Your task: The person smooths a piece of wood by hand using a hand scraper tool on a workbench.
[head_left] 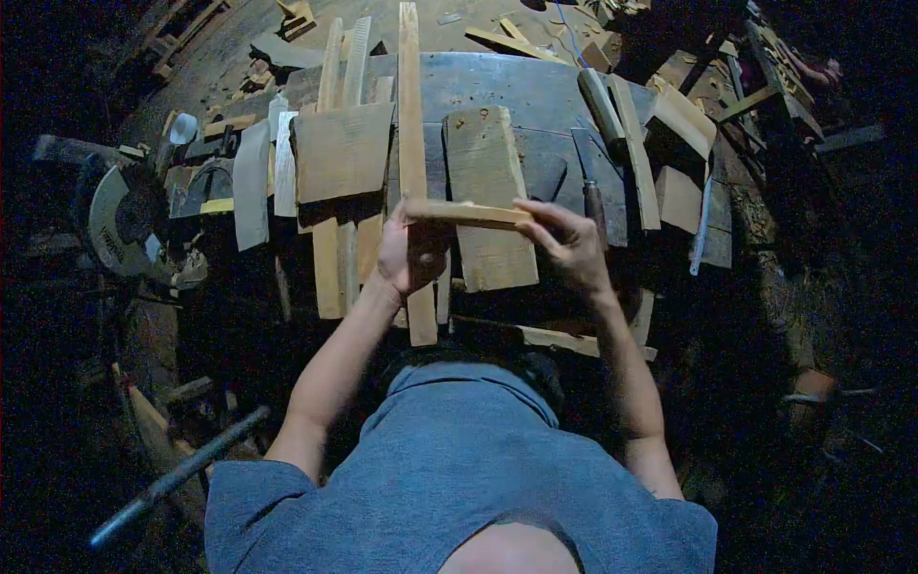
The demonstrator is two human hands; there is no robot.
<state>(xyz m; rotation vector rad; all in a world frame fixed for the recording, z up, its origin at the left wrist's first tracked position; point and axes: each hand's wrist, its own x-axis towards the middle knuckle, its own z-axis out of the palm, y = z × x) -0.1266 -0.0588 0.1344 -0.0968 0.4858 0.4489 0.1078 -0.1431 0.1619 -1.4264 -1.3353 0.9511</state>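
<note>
A short piece of wood [469, 212] is held level above the workbench [478, 81], gripped at both ends. My left hand [394, 256] is closed on its left end, with the fingers partly hidden. At the other end, my right hand [572, 244] pinches the wood between thumb and fingers. Beneath it lies a thick wooden board [492, 258] with rough edges. A long narrow batten [411, 105] runs front to back under my left hand. Right of the board, a chisel-like tool with a wooden handle [594, 203] lies near my right hand.
A wide board [344, 148] rests across several strips on the left. Further left stands a power saw with a round guard [113, 215]. A dark cylindrical tool [601, 105] and wood blocks [681, 120] lie on the right. A metal pipe [182, 474] juts up at lower left.
</note>
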